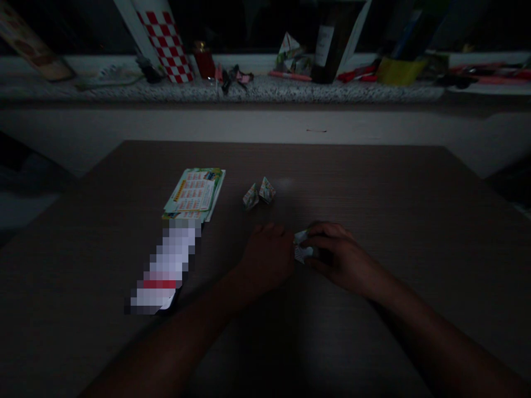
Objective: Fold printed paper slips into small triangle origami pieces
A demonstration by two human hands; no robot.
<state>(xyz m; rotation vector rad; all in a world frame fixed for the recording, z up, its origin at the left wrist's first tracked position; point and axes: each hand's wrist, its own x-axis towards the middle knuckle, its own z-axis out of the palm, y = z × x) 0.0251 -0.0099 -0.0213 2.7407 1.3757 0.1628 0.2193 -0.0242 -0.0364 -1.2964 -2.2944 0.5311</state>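
Both my hands rest on a dark wooden table in dim light. My left hand is curled with its knuckles up, pressed against a small folded piece of printed paper. My right hand pinches the same paper from the other side, fingers closed on it. Two small folded paper shapes stand side by side just beyond my hands.
A stack of printed colourful sheets lies to the left, with a blurred-out flat object in front of it. Behind the table a speckled sill holds a red-checked carton, a dark bottle, pens and other clutter.
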